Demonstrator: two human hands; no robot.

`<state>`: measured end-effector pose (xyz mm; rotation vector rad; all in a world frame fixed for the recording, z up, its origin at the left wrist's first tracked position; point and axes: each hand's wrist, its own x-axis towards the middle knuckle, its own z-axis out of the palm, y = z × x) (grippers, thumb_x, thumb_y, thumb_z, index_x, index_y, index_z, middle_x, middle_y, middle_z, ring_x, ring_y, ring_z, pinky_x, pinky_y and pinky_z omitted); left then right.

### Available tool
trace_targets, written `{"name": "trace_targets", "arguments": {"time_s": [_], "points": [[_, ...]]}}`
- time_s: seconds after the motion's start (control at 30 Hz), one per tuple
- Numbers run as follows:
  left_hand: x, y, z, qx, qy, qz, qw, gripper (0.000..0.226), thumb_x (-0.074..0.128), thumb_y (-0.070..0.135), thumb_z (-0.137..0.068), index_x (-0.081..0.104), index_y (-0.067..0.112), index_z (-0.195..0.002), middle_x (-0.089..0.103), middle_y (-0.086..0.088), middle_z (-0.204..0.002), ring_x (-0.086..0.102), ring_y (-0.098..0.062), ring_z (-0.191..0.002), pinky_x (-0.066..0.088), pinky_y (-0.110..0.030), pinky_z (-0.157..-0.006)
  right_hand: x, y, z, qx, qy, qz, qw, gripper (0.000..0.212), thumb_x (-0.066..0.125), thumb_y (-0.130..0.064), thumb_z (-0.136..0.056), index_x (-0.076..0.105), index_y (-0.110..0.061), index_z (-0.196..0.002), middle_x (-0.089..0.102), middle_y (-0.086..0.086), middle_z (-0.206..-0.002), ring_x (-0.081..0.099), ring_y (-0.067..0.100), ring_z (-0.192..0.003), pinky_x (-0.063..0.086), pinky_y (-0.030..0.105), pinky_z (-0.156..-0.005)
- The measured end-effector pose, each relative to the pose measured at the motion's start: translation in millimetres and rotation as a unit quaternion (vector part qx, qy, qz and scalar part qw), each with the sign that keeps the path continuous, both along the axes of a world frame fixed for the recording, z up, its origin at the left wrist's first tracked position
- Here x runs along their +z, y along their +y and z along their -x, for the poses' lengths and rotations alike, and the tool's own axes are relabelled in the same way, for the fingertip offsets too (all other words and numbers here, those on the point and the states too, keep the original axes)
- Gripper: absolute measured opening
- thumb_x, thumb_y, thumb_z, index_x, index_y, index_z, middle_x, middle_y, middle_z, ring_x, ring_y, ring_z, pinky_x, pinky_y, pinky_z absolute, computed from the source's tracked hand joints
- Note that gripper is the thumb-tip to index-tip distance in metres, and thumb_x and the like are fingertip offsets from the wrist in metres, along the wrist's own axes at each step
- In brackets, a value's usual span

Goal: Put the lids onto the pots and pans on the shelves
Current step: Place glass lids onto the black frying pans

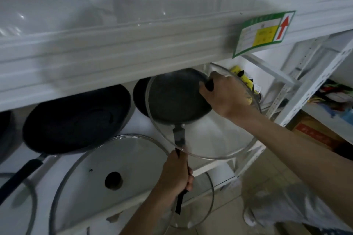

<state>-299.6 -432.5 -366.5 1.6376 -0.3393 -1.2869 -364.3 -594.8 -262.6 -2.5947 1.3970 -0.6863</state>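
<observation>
Left hand (176, 174) below glass lid (210, 135)

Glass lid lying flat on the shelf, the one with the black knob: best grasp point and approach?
Grip the black knob at the centre of the glass lid, coming from above and the shelf's front. The lid lies flat with a thin metal rim against the shelf, so the edge offers little purchase; the raised knob is the only protruding part. The large dark pan sits close behind, so a rear approach looks crowded.

- Looks like a shop or stockroom: white metal shelving (114, 44) loaded with dark pans (76, 120) and loose glass lids (114, 177).
- Green-bordered label (263, 33) (red arrow) on the shelf edge.
- Cardboard box (313, 135) on the tiled floor.
</observation>
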Motion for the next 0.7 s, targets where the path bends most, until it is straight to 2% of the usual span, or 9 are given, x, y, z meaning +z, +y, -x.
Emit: {"name": "trace_targets", "arguments": {"time_s": [0.1, 0.23, 0.3, 0.4, 0.57, 0.7], "points": [[1.1, -3.7, 17.5, 0.008, 0.036, 0.002, 0.999, 0.032, 0.034, 0.04, -0.101, 0.037, 0.012, -0.085, 0.037, -0.003, -0.053, 0.031, -0.013, -0.037, 0.027, -0.019, -0.036, -6.9, -17.1, -37.4, 0.013, 0.017, -0.006, 1.0, 0.04, 0.043, -0.04, -0.099, 0.054, -0.005, -0.115, 0.065, 0.018, -0.109, 0.061, 0.038, -0.102, 0.038, 0.035, -0.071], [-0.7, -1.1, 41.8, 0.03, 0.031, 0.002, 0.999, 0.033, 0.036, 0.041, -0.1, 0.039, 0.012, -0.085, 0.04, -0.003, -0.049, 0.035, -0.013, -0.032, 0.029, -0.016, -0.031, -24.9, -39.6, -74.6, 0.049, 0.012, -0.038, 0.998, 0.035, 0.047, -0.035, -0.098, 0.059, -0.003, -0.1, 0.066, 0.017, -0.098, 0.064, 0.035, -0.095, 0.041, 0.033, -0.068], [-0.7, -1.9, 48.2, 0.046, 0.042, 0.002, 0.998, 0.033, 0.037, 0.041, -0.1, 0.041, 0.011, -0.086, 0.04, -0.003, -0.047, 0.034, -0.012, -0.029, 0.027, -0.014, -0.031, -31.2, -45.3, -86.8, 0.057, 0.014, -0.045, 0.997, 0.033, 0.049, -0.033, -0.098, 0.06, -0.002, -0.105, 0.065, 0.018, -0.105, 0.062, 0.036, -0.1, 0.047, 0.037, -0.076], [0.8, -3.5, 52.5, 0.063, 0.036, -0.004, 0.997, 0.031, 0.039, 0.039, -0.099, 0.045, 0.011, -0.088, 0.041, -0.007, -0.053, 0.036, -0.012, -0.03, 0.027, -0.017, -0.029, -37.5, -50.2, -96.5, 0.066, 0.024, -0.052, 0.996, 0.032, 0.049, -0.029, -0.098, 0.059, -0.003, -0.114, 0.062, 0.018, -0.117, 0.059, 0.037, -0.108, 0.05, 0.042, -0.087], [1.9, -3.2, 54.2, 0.077, 0.053, -0.015, 0.996, 0.032, 0.042, 0.041, -0.098, 0.048, 0.01, -0.092, 0.042, -0.012, -0.061, 0.034, -0.013, -0.033, 0.024, -0.018, -0.03, -51.0, -57.5, -104.8, 0.046, 0.041, -0.039, 0.997, 0.034, 0.05, -0.026, -0.098, 0.059, -0.001, -0.119, 0.062, 0.021, -0.122, 0.059, 0.039, -0.111, 0.049, 0.041, -0.087], [-6.8, -3.4, 55.8, 0.073, 0.014, -0.013, 0.997, 0.033, 0.043, 0.044, -0.096, 0.047, 0.012, -0.089, 0.048, -0.015, -0.067, 0.036, -0.013, -0.033, 0.026, -0.02, -0.031, -56.1, -62.6, -113.5, 0.053, 0.017, -0.055, 0.997, 0.031, 0.051, -0.027, -0.097, 0.06, -0.002, -0.113, 0.065, 0.02, -0.112, 0.062, 0.038, -0.104, 0.051, 0.042, -0.083]]}}
